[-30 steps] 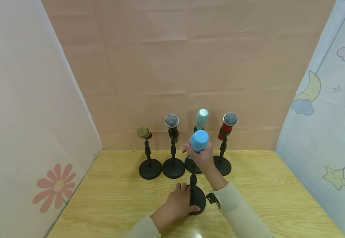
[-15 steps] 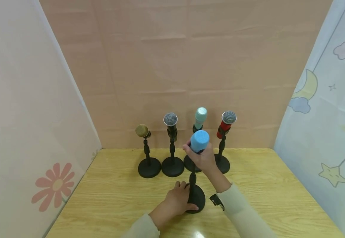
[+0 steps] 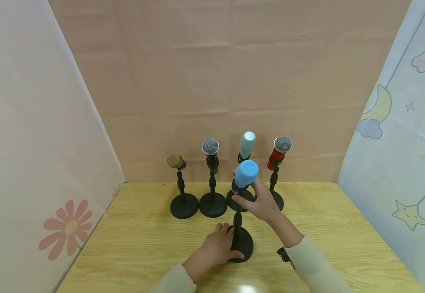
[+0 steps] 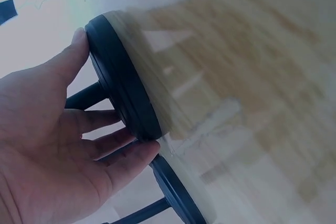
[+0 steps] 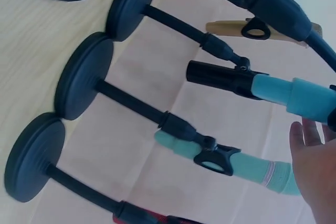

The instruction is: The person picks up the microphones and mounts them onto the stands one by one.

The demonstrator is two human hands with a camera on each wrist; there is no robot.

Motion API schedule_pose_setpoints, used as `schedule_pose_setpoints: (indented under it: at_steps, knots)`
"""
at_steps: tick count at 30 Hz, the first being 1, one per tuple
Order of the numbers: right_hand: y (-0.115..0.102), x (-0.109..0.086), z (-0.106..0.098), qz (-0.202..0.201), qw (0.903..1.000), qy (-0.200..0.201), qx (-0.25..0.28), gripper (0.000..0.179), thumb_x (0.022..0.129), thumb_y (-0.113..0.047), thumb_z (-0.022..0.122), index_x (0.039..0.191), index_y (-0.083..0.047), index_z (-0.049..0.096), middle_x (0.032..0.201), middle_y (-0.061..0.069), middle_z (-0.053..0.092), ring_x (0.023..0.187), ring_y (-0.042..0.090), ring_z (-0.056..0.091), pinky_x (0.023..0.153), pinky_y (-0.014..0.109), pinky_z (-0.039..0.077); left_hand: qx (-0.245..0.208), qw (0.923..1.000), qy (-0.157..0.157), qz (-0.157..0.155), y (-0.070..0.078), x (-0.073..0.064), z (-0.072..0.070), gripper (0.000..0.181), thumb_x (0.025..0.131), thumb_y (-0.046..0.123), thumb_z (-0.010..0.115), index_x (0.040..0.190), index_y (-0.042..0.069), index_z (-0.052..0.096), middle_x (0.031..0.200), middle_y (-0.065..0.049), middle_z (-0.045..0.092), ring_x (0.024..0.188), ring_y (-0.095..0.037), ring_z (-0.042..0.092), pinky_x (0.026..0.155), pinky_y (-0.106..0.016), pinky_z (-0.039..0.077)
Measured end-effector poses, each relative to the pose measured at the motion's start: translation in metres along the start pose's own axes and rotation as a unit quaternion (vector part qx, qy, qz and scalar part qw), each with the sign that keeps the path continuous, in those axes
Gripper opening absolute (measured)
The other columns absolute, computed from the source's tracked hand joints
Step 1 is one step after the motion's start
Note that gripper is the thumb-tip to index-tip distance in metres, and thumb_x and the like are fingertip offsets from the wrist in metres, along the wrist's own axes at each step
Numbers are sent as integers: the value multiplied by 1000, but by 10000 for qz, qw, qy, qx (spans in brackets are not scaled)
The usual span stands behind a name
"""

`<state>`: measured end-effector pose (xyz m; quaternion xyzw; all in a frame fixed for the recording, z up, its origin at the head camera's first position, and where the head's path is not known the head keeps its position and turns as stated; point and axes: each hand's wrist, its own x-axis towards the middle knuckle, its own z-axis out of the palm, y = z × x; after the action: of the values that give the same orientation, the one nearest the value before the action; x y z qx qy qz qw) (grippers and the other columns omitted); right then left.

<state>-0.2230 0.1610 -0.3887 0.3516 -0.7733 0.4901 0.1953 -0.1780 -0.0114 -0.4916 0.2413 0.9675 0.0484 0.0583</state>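
A blue microphone (image 3: 247,173) sits atop the nearest black stand (image 3: 237,219), its head tilted toward me. My left hand (image 3: 216,246) grips that stand's round base (image 4: 123,80), thumb on one edge and fingers on the other. Beside the blue microphone is my right hand (image 3: 265,203), fingers spread and loosened around it; in the right wrist view the fingers (image 5: 310,132) lie just at its blue body (image 5: 310,98). Whether they touch it I cannot tell. The clip under the microphone is partly hidden.
Behind stand a gold microphone (image 3: 175,161), a black one with a silver head (image 3: 210,147), a mint one (image 3: 247,142) and a red one (image 3: 277,156), each on a black stand. Their bases sit close together on the wooden table (image 3: 142,244), before a beige backdrop (image 3: 183,81).
My right hand has loosened from its grip round the blue microphone and drawn back slightly to the right and down. The left hand stays on the base.
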Motion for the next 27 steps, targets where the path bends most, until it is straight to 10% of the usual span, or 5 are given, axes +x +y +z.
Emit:
schedule_pose_setpoints:
  at_steps: [8,16,27]
  knots:
    - [10,-18,-11,-41,9989,-107,-446,82,83,0,80,153,-8,38,145,14,54,127,34,59,104,49,49,-329,9993,44,192,-12,-3,0,84,86,71,63,147,15,54,144,-2,52,121,-19,49,86,-35,57]
    - [15,-39,-16,146,9957,-343,-845,66,87,-7,80,144,-5,48,137,12,61,124,33,61,104,32,50,-731,9928,830,464,-30,-7,-11,65,91,56,69,139,12,61,129,-2,59,112,-17,53,81,-29,57]
    - [28,-65,-16,267,9869,-1197,-1047,65,93,-20,76,150,-10,46,146,9,55,130,30,56,103,42,51,-1552,9740,1442,799,-35,-11,-39,52,98,40,67,140,11,57,134,-2,58,121,-19,55,98,-31,53]
